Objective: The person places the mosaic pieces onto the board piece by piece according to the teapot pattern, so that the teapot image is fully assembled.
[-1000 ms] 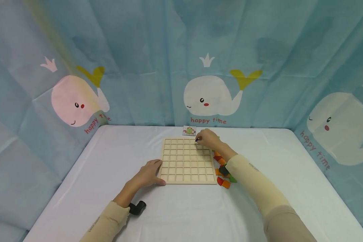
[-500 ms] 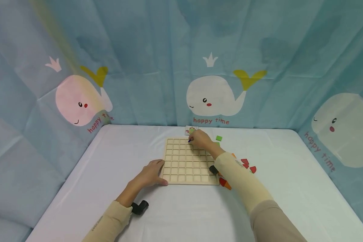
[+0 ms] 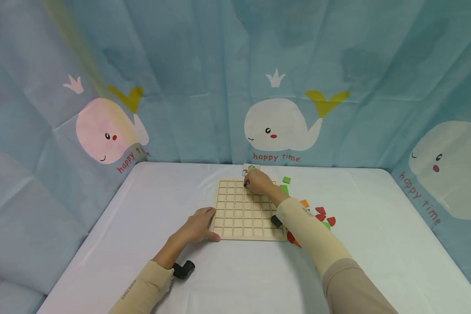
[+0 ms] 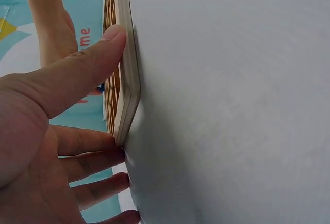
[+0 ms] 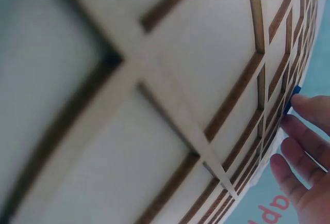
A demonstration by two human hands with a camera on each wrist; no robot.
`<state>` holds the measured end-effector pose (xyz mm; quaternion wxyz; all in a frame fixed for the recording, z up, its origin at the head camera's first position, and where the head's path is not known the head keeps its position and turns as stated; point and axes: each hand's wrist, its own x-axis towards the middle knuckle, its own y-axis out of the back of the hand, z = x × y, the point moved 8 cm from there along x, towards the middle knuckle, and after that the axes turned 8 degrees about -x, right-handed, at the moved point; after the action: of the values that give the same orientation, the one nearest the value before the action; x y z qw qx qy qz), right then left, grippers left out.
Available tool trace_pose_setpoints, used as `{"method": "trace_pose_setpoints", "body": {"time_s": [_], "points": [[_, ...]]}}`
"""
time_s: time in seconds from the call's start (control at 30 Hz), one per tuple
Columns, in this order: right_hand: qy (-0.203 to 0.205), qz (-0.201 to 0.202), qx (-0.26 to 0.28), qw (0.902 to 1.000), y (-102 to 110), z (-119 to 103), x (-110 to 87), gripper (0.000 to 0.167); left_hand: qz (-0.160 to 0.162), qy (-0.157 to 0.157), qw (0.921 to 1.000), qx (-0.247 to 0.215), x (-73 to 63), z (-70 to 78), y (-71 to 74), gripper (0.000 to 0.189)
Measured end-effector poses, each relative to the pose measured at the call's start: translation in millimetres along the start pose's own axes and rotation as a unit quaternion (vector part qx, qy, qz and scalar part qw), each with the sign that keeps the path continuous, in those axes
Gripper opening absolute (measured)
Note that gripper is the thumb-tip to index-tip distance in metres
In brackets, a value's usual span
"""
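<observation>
- By the right grip point(image 3: 259, 182), a blue piece point(image 5: 296, 89) is pinched near the board's point(image 3: 243, 213) far edge.
- The board's left side is touched by the left grip point(image 3: 198, 225), spread wide.
- Placing seems underway; careful lining-up looks needed.

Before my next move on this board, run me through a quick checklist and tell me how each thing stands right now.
1. Board steadied: ok; the left hand touches it at its near left corner.
2. Piece in grip: ok; the right hand pinches a blue piece.
3. Blue piece seated in a square: cannot tell; the fingers hide its lower part.
4. Picture card fully visible: not ok; the right hand covers part of it in the head view.
5. All loose pieces in sight: cannot tell; the right sleeve crosses above that area and may hide some.
</observation>
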<state>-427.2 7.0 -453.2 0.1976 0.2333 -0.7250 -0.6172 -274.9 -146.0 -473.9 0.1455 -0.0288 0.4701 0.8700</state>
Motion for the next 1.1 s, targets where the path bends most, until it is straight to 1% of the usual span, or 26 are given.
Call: {"method": "trace_pose_setpoints", "body": {"time_s": [0.37, 0.5, 0.57, 0.67, 0.87, 0.93, 1.1], "points": [[-0.018, -0.001, 0.000, 0.9998, 0, 2, -3.6, 0.031, 0.000, -0.004, 1.0000, -0.001, 0.5, -0.3, -1.8, 0.092], [-0.016, 0.004, -0.005, 0.9999, 2, 3, -5.8, 0.027, 0.001, -0.003, 1.0000, -0.001, 1.4, -1.7, -2.8, 0.093], [-0.017, 0.007, -0.003, 0.9998, 5, 5, -7.1, 0.022, 0.001, -0.002, 1.0000, -0.003, 1.7, -2.2, -2.8, 0.094], [-0.022, 0.008, 0.014, 0.9996, 11, 12, -11.1, 0.020, 0.002, -0.004, 1.0000, -0.004, 1.9, -2.2, -2.2, 0.093], [-0.001, 0.024, 0.026, 0.9994, 24, 25, -20.1, 0.024, 0.000, 0.000, 1.0000, -0.007, 0.7, -2.3, -1.0, 0.094], [-0.001, 0.027, 0.034, 0.9990, 29, 28, -23.8, 0.024, 0.000, 0.001, 1.0000, -0.010, 0.4, -2.1, -0.8, 0.094], [-0.020, 0.029, 0.052, 0.9980, 41, 38, -36.2, 0.024, 0.000, -0.001, 1.0000, -0.005, 0.0, -1.3, -0.1, 0.094]]}}
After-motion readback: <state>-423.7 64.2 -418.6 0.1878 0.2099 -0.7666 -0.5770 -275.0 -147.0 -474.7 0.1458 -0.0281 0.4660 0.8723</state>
